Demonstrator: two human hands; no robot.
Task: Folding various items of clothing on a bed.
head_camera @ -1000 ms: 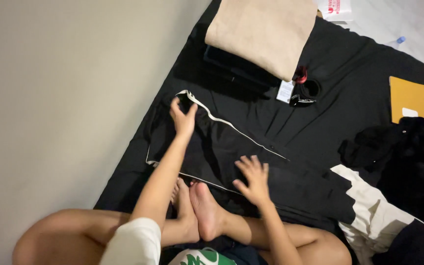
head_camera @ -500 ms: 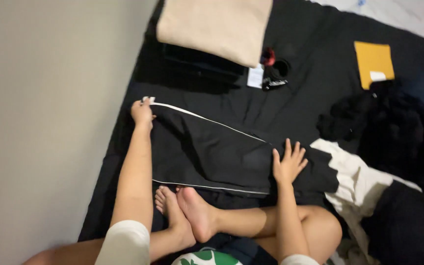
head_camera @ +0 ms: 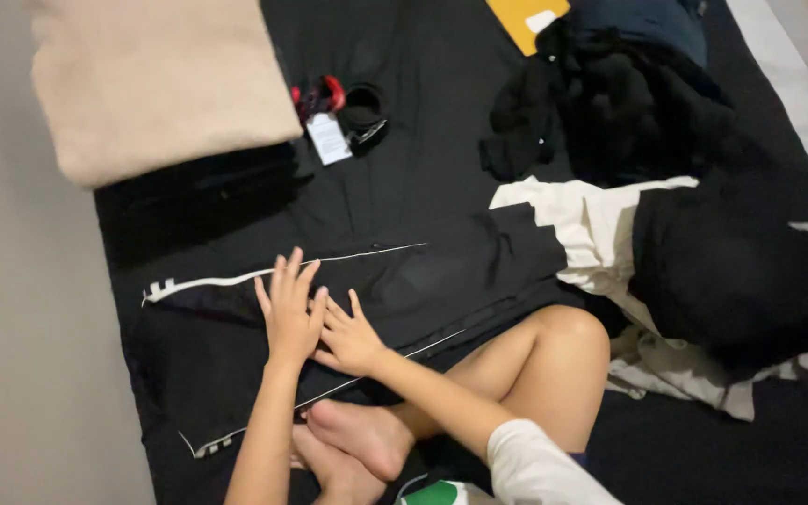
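A black garment [head_camera: 208, 365] with thin white piping lies flat on the black sheet [head_camera: 423, 159] in front of my crossed bare legs. My left hand [head_camera: 289, 316] rests flat on its middle with the fingers spread. My right hand [head_camera: 350, 339] lies flat right beside it, fingers apart and touching the left hand's edge. Neither hand grips the cloth. My feet overlap the garment's near edge.
A folded beige cloth [head_camera: 151, 84] tops a stack of dark folded clothes [head_camera: 198, 196] at the far left. Small red and black items with a white tag [head_camera: 329, 136] lie beyond. A black clothes pile [head_camera: 628, 103], a black-and-white garment [head_camera: 600, 234] and a yellow envelope [head_camera: 526, 17] are on the right.
My left hand came off the garment's far corner to its middle, and my right hand slid left to meet it. The view swung, shifting everything across the frame.
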